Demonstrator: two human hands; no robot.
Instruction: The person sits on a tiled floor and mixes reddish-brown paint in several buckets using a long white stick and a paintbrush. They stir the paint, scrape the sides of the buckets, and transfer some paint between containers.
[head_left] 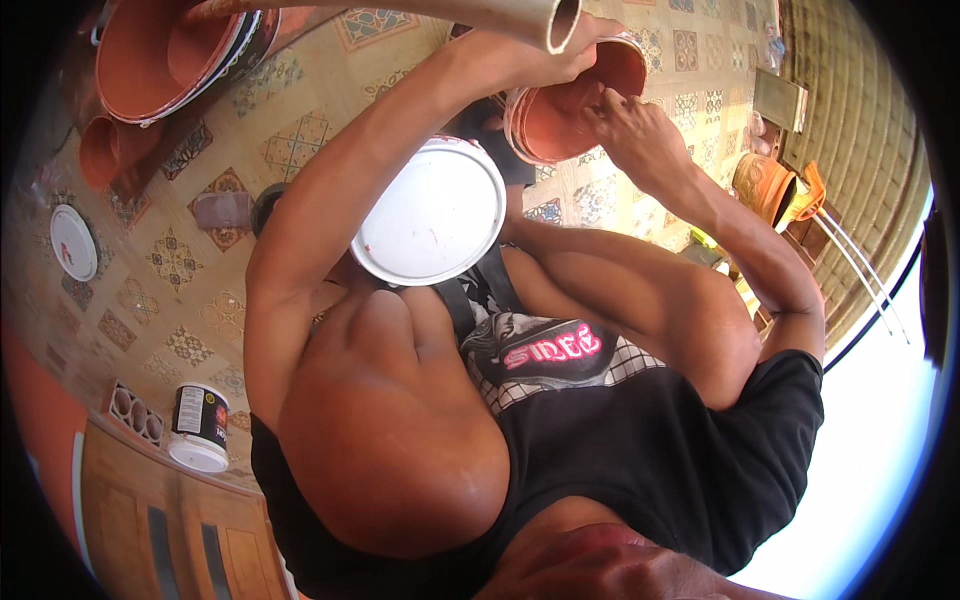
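Right at the mouth now: fingers of the right hand (632,125) curled and bunched, tips dipped inside a tilted bucket (532,125), reddish brown all round within. Pinching something in there, or bare against the coated side? Cannot tell, tips too well hidden. Over to the left hand (562,65): up at the top of the rim, in contact by the look of it, but partly masked by the pale tube (480,10). Closed on rim, on tube, on neither? Cannot tell.

And here, the relation to watch: bucket just leftward of the right fingers and around their tips, mouth turned toward the wearer, long axis apparently running off away from the body, hard to fix in so bent a view. Right hand nearer the inside, left hand nearer the top edge.

Outward again: below the bucket, closer to the black shirt (640,450), a round white lid (430,215). Far left, a large bucket (150,60), reddish inside too, with a small reddish pot (98,150) beside it. Underneath everything, patterned floor tiles (175,258); off right, an orange pot (762,185).
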